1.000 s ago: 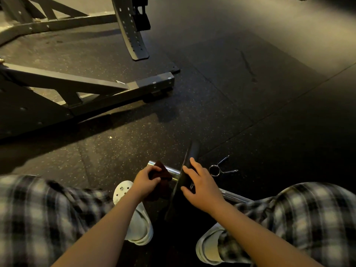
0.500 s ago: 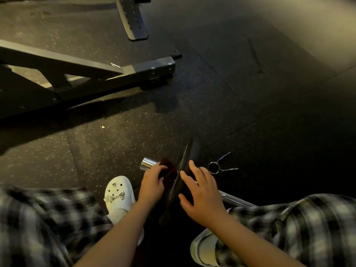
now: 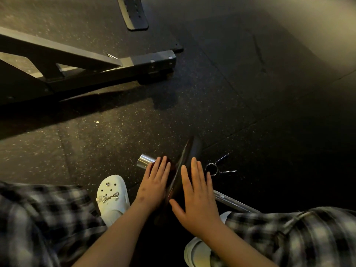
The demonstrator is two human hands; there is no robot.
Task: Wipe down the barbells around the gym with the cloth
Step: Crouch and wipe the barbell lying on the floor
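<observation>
The left hand [image 3: 156, 183] is flattening out. Half a second ago its fingers were curling round the dark maroon cloth [image 3: 172, 170] on the bar's end; now they are lying straight and together, pressing the cloth against the outer face of the black round weight plate [image 3: 190, 149]. The right hand [image 3: 196, 193] is also spreading, its fingers straight and its palm resting flat on the plate's other face, so the plate is standing on edge between the two palms. Neither hand is gripping anything.

The chrome steel barbell [image 3: 144, 160] is lying on the black speckled rubber floor [image 3: 192, 105], its bare sleeve end sticking out past the left fingertips and its shaft running off under the right knee. A wire spring collar [image 3: 212, 169] is lying loose on the floor just beside the right fingers, so the plate is unclamped.

This probably means the wiping is moving from the sleeve to the plate face, or the plate is being steadied to slide. A white clog with charms [image 3: 111, 195] and a grey steel rack frame [image 3: 86, 72] are sitting to the left.
</observation>
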